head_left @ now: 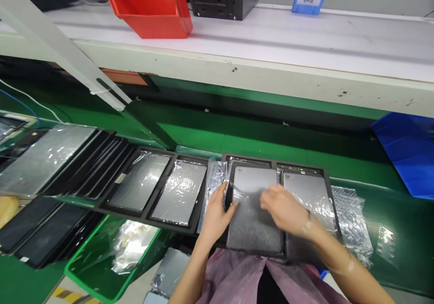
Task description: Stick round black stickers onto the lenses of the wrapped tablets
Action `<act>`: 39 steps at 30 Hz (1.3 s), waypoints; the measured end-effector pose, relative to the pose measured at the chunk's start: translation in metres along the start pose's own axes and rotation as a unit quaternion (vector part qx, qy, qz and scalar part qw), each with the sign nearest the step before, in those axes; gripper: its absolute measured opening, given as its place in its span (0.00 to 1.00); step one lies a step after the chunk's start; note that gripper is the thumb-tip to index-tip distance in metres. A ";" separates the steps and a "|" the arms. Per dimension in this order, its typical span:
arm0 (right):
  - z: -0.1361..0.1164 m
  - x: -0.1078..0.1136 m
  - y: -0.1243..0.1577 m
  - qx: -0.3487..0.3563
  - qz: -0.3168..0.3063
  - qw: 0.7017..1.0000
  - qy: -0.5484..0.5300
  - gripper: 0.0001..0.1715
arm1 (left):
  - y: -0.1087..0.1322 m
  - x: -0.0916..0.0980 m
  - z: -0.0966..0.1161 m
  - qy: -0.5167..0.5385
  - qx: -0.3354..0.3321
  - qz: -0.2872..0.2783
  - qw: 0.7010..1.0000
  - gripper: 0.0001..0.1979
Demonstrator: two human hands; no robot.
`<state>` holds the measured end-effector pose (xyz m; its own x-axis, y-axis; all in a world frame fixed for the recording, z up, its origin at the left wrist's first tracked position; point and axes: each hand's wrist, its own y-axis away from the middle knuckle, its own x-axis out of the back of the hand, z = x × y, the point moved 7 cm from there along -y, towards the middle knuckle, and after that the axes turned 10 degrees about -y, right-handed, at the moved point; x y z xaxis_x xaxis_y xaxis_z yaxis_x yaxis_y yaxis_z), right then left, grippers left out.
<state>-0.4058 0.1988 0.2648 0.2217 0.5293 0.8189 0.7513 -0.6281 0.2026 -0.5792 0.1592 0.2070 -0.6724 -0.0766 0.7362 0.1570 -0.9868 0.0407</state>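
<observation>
A black two-slot tray (326, 173) lies in front of me on the green bench, with a grey tablet back in each slot under clear film. My left hand (217, 211) grips the left edge of the left tablet (252, 225), thumb on top. My right hand (286, 210) rests on that tablet's right side, fingers curled and pinched at the clear film (249, 191). The right tablet (307, 191) lies partly under my right wrist.
A second black tray (149, 213) with two wrapped tablets sits to the left, beyond it stacked trays (64, 159). A green bin (101, 272) with plastic film is below. Bubble bags (352, 218) lie right. A red bin (152, 12) and blue sheet (407, 150) are farther off.
</observation>
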 end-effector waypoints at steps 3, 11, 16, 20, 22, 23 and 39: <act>-0.039 0.010 0.052 0.105 -0.044 0.979 -0.167 0.09 | 0.012 -0.009 0.018 0.076 -0.067 -0.177 0.979 0.22; 0.050 0.024 0.044 -0.114 0.221 0.954 -0.169 0.13 | 0.050 -0.043 0.005 0.255 0.131 -0.217 0.933 0.17; 0.086 -0.015 0.038 -0.196 0.249 0.934 -0.164 0.29 | 0.050 -0.048 -0.001 0.286 0.164 -0.145 0.933 0.17; 0.078 -0.030 0.049 -0.157 0.290 0.941 -0.081 0.23 | 0.049 -0.055 -0.007 0.252 0.191 -0.154 0.936 0.14; 0.065 -0.039 0.048 -0.107 0.270 0.954 -0.081 0.18 | 0.049 -0.060 -0.010 0.248 0.212 -0.154 0.933 0.13; 0.059 -0.043 0.046 -0.088 0.260 0.958 -0.081 0.17 | 0.049 -0.061 -0.011 0.252 0.220 -0.150 0.930 0.13; 0.072 -0.070 0.044 -0.297 0.108 0.943 -0.104 0.25 | 0.063 -0.042 -0.006 0.208 0.122 -0.076 0.967 0.23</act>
<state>-0.3433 0.1750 0.1779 0.4930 0.4149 0.7647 0.2084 -0.9097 0.3592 -0.5455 0.0993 0.1750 -0.9264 -0.0333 0.3749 0.1642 -0.9321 0.3227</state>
